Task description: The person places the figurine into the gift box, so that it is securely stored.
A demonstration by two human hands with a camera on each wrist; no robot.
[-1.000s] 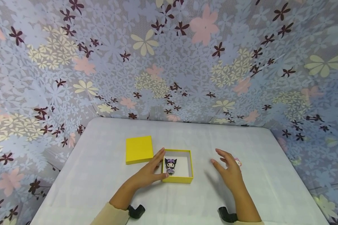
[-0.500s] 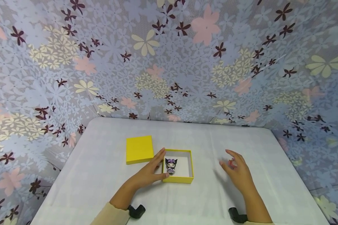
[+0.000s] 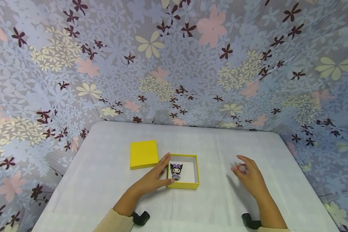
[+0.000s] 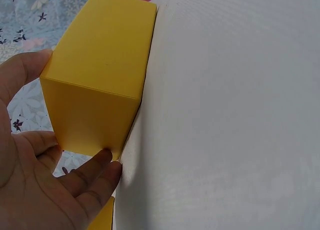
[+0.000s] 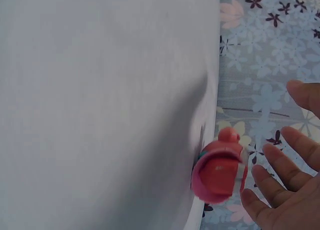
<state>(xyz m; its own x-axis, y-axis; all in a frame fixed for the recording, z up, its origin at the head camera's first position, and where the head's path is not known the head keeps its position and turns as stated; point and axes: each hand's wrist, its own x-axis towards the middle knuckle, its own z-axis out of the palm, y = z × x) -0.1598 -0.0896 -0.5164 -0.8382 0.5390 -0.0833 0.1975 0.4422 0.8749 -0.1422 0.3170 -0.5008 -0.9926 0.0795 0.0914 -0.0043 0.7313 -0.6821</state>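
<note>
A shallow yellow box [image 3: 184, 185] with a white inside stands uncovered at the middle of the table. My left hand [image 3: 150, 181] holds its left side, thumb at the near edge and fingers along the side, also seen on the box [image 4: 95, 49] in the left wrist view. Inside, against the left wall, lies a small figurine [image 3: 176, 171] with a black hood and purple bow. My right hand [image 3: 253, 180] spreads its fingers around a small pink figurine [image 3: 242, 168]. In the right wrist view, a gap shows between most fingers and the pink figurine [image 5: 217, 170].
The yellow box lid [image 3: 144, 154] lies behind and left of the box, near my left fingers. A pale cloth covers the table [image 3: 104, 190]. Floral fabric [image 3: 174, 64] hangs behind the table and along its sides.
My right hand has moved right, away from the box, and now stands around the pink figurine, which shows between thumb and fingers. The left hand and box have stayed in place.
</note>
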